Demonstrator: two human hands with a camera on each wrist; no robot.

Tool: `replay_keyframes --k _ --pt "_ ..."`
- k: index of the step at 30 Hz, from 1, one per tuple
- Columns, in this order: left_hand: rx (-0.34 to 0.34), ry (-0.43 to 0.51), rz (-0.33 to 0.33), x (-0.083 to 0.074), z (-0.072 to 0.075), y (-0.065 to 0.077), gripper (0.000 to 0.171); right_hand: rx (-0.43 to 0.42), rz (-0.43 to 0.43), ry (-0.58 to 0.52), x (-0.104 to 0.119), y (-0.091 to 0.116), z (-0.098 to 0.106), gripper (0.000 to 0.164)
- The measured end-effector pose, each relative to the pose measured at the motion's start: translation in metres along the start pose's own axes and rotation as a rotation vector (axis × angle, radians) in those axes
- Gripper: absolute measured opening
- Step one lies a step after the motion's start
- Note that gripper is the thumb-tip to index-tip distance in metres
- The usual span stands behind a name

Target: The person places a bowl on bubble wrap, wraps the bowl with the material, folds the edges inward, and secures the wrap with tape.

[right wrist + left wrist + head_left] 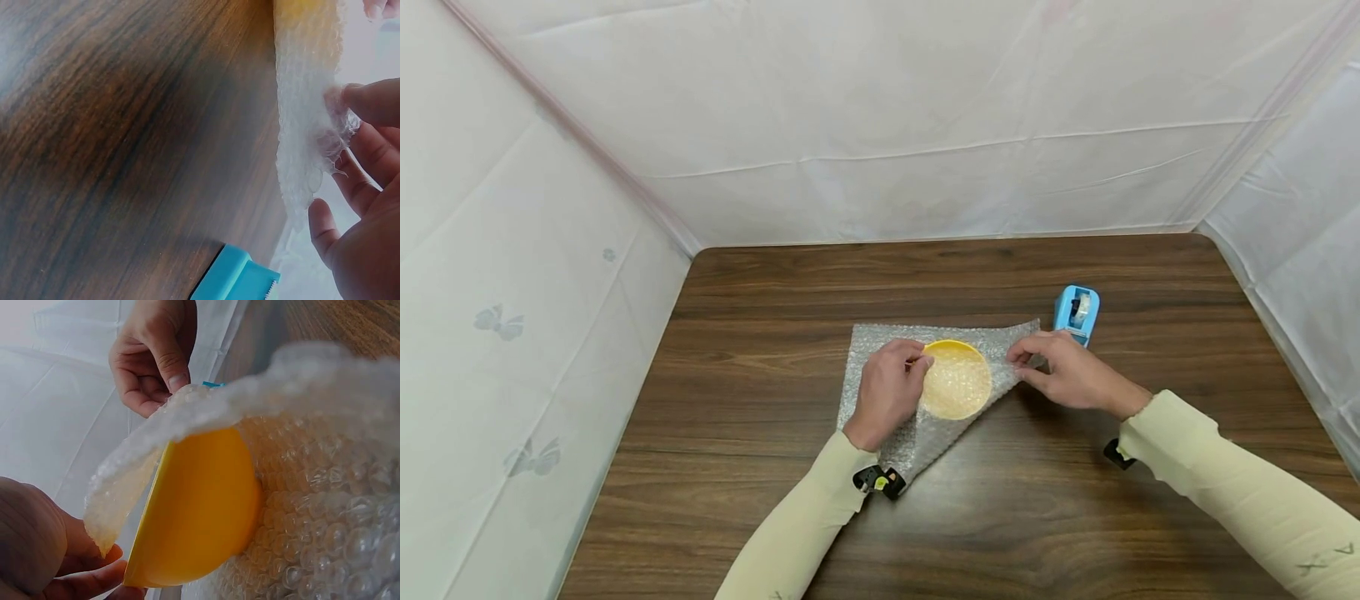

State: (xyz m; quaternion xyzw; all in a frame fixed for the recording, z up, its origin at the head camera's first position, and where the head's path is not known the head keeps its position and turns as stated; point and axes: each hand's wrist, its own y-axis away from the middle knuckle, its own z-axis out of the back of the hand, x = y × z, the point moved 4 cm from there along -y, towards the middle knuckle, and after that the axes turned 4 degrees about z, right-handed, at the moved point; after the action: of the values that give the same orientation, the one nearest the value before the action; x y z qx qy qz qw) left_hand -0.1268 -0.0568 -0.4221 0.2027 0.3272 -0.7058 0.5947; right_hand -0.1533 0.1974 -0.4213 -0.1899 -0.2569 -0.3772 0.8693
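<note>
A yellow bowl point(212, 500) sits on a sheet of clear bubble wrap point(872, 333), which lies on the table. One corner of the sheet is folded over the bowl's open top, and the bowl's rim point(951, 342) shows through and beyond it. At the bowl's left side my left hand point(887, 387) pinches the tip of the folded corner, its fingertips touching the rim. My right hand point(1067, 368) pinches the wrap near its right end, where the film point(312, 137) is raised. Part of the sheet is hidden under the left hand and wrist.
Just beyond my right hand stands a blue tape dispenser point(1077, 312) with a roll of tape and a toothed cutting edge. The dark wooden table point(760, 375) is bordered by white sheeting point(880, 125) behind and at both sides.
</note>
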Motion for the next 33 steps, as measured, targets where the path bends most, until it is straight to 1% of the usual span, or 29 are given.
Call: replay_keyframes --k 4,11,24,30,33 --pt "0.008 0.059 0.037 0.0034 -0.0003 -0.0022 0.011 -0.012 0.012 0.007 -0.0007 -0.0003 -0.0013 0.019" --pt "0.002 0.084 0.102 0.01 -0.0009 -0.0049 0.009 -0.007 0.002 0.006 -0.0024 -0.0008 -0.004 0.019" --pt "-0.032 0.042 0.085 0.0095 -0.0024 -0.0079 0.01 0.005 -0.011 0.001 -0.0016 0.0002 -0.0035 0.018" --pt "-0.064 0.02 0.055 0.0085 -0.0035 -0.0076 0.012 -0.006 -0.011 0.005 -0.0046 0.0003 -0.0046 0.017" --pt "-0.083 0.009 0.033 0.0076 -0.0035 -0.0073 0.013 -0.014 -0.027 -0.002 -0.0066 0.0003 -0.004 0.016"
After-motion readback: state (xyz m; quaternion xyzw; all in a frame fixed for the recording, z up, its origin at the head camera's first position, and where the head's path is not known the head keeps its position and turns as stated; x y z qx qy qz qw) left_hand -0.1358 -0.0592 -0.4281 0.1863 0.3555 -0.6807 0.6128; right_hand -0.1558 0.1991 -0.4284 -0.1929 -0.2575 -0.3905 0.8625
